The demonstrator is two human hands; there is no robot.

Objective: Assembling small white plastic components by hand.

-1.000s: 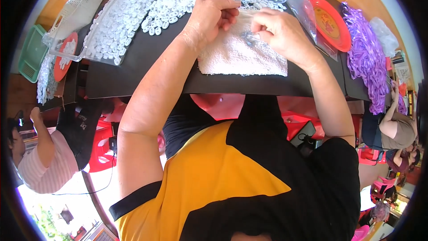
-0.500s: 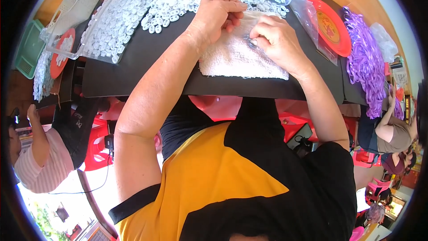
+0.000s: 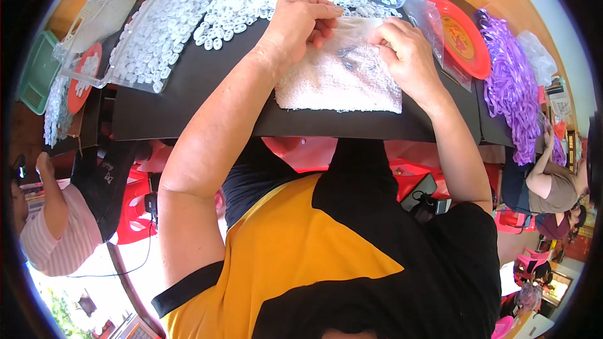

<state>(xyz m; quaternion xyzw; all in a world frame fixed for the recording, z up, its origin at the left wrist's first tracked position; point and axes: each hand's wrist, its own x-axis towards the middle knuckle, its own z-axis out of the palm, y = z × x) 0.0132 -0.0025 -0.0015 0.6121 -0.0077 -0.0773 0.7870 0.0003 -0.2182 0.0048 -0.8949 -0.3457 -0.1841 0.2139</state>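
Note:
A white terry towel (image 3: 339,91) lies on the black table in front of me. At its far left edge my left hand (image 3: 304,22) is closed, thumb and forefinger pressed together; whatever they pinch is too small to make out. Over the towel's right side my right hand (image 3: 405,50) is also closed, its fingertips bent in a pinch, and I cannot see what they hold. Between the hands, a few small thin greyish pieces (image 3: 353,61) rest on the towel. Just beyond it spreads a heap of small white oval pieces with holes (image 3: 232,16).
Clear plastic bins (image 3: 160,78) spill white pieces at the left and back. To the right are a clear bag (image 3: 427,22), a red plate (image 3: 461,37) and a bundle of purple ribbons (image 3: 509,88). A green basket (image 3: 39,72) stands far left. Other people sit on both sides.
My right hand has shifted right, away from my left hand, uncovering the small greyish pieces on the towel. My left hand stays nearly where it was.

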